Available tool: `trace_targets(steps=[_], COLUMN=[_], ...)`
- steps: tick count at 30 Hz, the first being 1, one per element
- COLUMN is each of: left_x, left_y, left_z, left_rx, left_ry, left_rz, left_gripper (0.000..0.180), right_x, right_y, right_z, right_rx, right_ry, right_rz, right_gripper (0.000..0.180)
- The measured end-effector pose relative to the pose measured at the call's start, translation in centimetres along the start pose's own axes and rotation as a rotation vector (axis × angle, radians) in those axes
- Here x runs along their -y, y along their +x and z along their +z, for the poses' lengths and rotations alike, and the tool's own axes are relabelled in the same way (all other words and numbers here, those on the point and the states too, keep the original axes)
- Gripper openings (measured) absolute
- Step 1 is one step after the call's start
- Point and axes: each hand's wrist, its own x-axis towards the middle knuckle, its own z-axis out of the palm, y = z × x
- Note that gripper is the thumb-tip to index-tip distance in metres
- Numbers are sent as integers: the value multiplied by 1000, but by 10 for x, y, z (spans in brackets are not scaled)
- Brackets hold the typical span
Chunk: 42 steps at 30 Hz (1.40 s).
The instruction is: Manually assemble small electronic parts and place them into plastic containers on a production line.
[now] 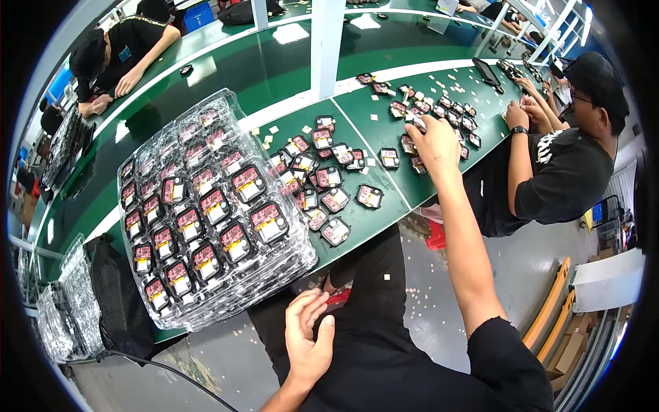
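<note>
Reaching over black-framed modules (468, 124) inside the front edge of the green bench (384, 130): my right hand (439, 145), fingers curled, grip unclear from here, best pinching frames only; my left hand (307, 338), loosely open, outside that edge.

A factory is seen here. Lots of small black gadgets (334, 231), all much alike, are spread on a long green worktop (357, 112) and set in rows in clear plastic trays (301, 253). More people (563, 165) in black are seen around it, and brown cardboard boxes (570, 351) are kept at the right.
</note>
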Motion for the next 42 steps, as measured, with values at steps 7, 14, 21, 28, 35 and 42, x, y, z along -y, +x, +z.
trace_targets(steps=[7, 14, 21, 28, 35, 42], left_x=[-2, 0, -7, -6, -14, -19], left_y=[2, 6, 16, 12, 13, 16], left_z=[1, -1, -12, -11, -4, -7], left_rx=[5, 92, 186, 115, 9, -80], left_ry=[12, -45, -598, -331, -307, -127], left_rz=[43, 106, -210, -128, -173, -175], left_gripper=[45, 38, 53, 39, 37, 40], right_x=[-8, 45, 55, 61, 57, 46], right_y=[12, -129, -243, -261, -273, -256], right_z=[-11, -69, -59, -49, -52, -51], right_rx=[-97, 32, 176, 144, 670, 613], right_ry=[188, 958, 1095, 946, 1238, 1198], right_rz=[-111, -519, -871, -776, -305, -382], right_gripper=[37, 39, 30, 50, 62, 31])
